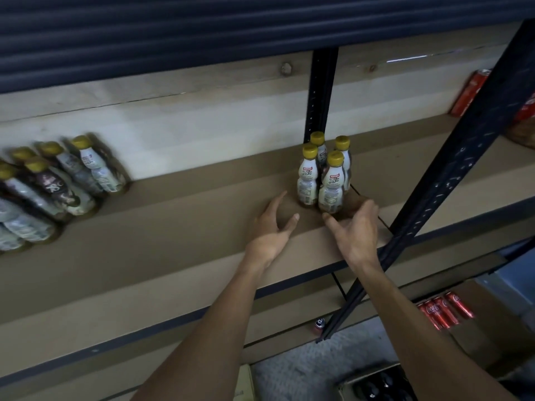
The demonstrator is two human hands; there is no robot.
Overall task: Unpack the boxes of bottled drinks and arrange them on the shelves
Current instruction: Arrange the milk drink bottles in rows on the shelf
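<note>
Four small coffee-drink bottles [324,175] stand upright in a tight cluster on the brown shelf board [173,233], just in front of the black perforated post [320,91] at the back. They have a waisted plastic body, a glossy white-and-brown printed sleeve and a yellow screw cap.

The left hand [272,227] is just beside the cluster, apart from it, with straight spread fingers and holding nothing. The right hand [357,230] is at the foot of the front bottle, fingers loosely bent and also holding nothing; I cannot tell if the thumb touches the bottle.

In my judgement the step in hand is the arranging of this group on the shelf. The next move probably calls for a gentle push with both hands from the two sides, low on the bottles, because they are tall and narrow and may tip on the smooth matte board.

Far to the left, a larger group of the same bottles [58,180] is on the same board, blurred. Below, red cola cans [445,311] lie on a lower shelf, and an open cardboard box [376,386] shows dark bottle caps.
</note>
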